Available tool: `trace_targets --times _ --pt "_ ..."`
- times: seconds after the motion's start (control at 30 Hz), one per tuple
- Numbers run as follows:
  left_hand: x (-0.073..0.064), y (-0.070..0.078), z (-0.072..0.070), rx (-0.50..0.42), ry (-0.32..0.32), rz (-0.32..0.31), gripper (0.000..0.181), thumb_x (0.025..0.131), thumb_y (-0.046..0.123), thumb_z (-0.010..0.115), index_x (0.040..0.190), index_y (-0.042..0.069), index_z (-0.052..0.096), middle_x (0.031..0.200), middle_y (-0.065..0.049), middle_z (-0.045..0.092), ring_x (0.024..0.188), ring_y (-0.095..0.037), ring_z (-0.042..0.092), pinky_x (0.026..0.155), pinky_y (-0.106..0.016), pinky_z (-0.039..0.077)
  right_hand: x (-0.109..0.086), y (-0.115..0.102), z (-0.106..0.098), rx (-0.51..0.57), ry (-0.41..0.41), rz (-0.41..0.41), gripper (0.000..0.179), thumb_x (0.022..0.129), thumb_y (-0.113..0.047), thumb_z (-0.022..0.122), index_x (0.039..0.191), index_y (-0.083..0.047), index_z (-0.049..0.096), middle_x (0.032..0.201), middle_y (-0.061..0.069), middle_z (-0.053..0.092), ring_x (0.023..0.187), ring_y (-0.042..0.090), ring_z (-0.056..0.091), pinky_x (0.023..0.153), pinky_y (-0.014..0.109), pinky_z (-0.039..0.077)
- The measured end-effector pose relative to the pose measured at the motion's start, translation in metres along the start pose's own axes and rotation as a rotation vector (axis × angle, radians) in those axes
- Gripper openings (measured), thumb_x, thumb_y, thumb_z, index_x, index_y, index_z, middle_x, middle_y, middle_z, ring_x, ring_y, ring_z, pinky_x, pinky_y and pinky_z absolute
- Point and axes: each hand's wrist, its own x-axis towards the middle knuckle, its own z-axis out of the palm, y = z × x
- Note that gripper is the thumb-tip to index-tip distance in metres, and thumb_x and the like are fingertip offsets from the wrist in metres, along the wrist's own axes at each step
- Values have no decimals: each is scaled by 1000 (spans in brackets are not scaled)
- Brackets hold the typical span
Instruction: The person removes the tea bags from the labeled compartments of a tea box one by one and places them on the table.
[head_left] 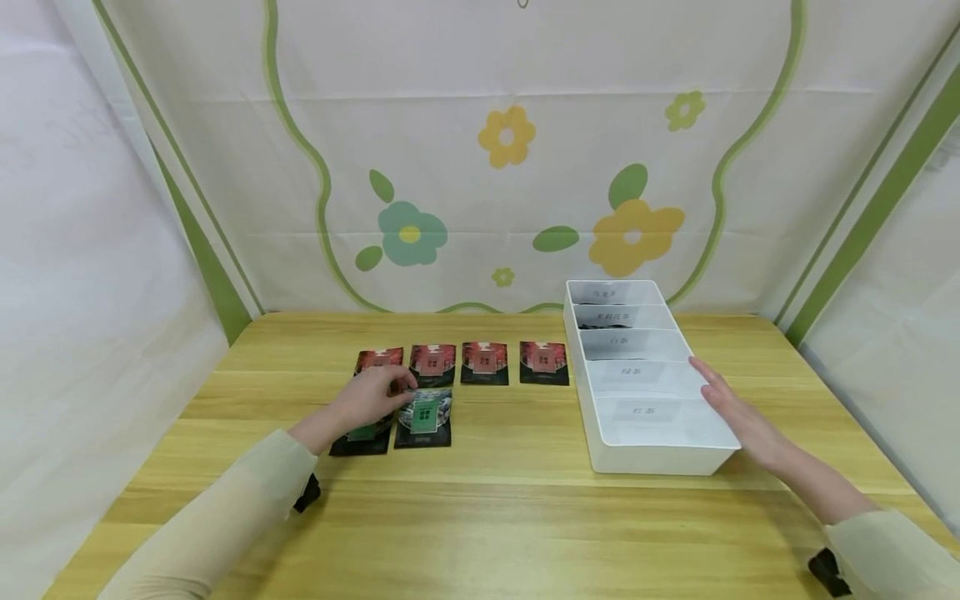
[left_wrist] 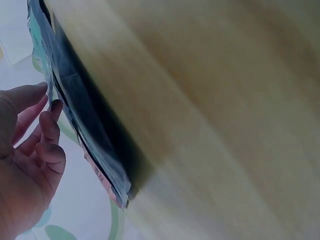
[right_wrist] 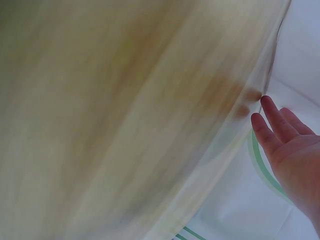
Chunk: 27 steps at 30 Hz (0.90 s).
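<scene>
My left hand (head_left: 367,397) pinches the top left corner of a green-labelled tea packet (head_left: 424,419), thumb against fingertips; the left wrist view shows the packet edge-on. A second green packet (head_left: 367,444) lies to its left, partly hidden under that hand. On the right stands a long white divided box (head_left: 652,460), its compartments marked with labels. Along its right wall, my right hand (head_left: 750,427) keeps its fingers straight, fingertips right at the rim. In the right wrist view those fingers extend beside the box's pale wall, with nothing gripped.
Behind the green packets is a row of red-labelled packets; the rightmost red packet (head_left: 544,363) lies close to the box. Dark packets (head_left: 606,326) sit in the box's far compartments. A flowered cloth (head_left: 457,275) hangs along the back edge of the wooden table (head_left: 480,533).
</scene>
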Motion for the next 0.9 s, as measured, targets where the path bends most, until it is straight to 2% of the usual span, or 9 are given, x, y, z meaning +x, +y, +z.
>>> trace_targets --times 0.2,0.43,0.7,0.9 --pt "-1 2 -5 19 52 36 12 90 16 71 101 12 69 90 5 64 69 -7 55 64 -32 48 0 0 1 10 -1 -14 54 108 -27 20 158 -18 2 158 25 -3 136 60 -2 88 83 3" --pt "3 17 -14 -13 48 32 17 92 18 69 107 11 69 90 5 64 60 -10 49 56 -32 43 1 0 1 13 2 -16 54 108 -27 21 158 -17 3 158 25 -2 136 59 -1 89 82 3" --pt "10 49 -21 -109 25 98 12 96 22 65 106 16 67 87 8 63 68 -9 55 60 -30 47 0 0 1 1 3 -6 54 108 -28 20 158 -18 3 158 26 -2 135 60 0 88 83 4" --pt "21 73 -21 -140 14 202 11 97 23 62 107 20 66 88 8 62 67 -9 52 59 -30 45 0 0 1 -3 1 -3 54 108 -29 20 158 -18 2 158 26 -3 134 62 0 86 84 4"
